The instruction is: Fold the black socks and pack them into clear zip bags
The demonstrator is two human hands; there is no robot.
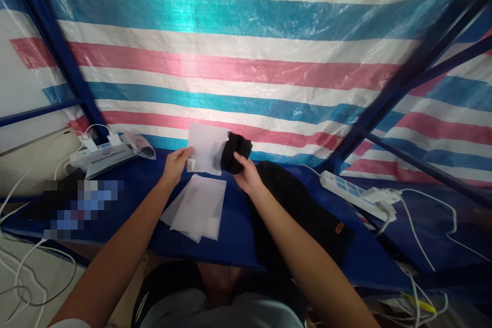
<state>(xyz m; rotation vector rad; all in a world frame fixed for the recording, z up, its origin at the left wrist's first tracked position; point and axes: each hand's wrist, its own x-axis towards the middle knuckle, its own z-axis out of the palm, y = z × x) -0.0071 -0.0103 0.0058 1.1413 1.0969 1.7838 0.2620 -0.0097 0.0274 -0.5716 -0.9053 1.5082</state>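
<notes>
My left hand point(178, 163) pinches the left edge of a frosted plastic bag point(205, 144), held up above the table. A folded black cloth item point(233, 152) is gripped in my right hand point(248, 173), thumb on top. Its left end meets the right side of the bag and shows dimly through the plastic; how far in it reaches I cannot tell. Below, several more frosted bags point(202, 205) lie fanned on the blue table point(238, 236). Under and beside my right forearm spreads a black garment point(311, 210) with small orange lettering.
At the left stands a grey-white package point(109, 160) beside plugged-in white chargers point(88, 142). A white power strip point(353, 193) with cables lies at the right. Blue metal posts point(63, 56) and a striped plastic sheet point(238, 66) close off the back.
</notes>
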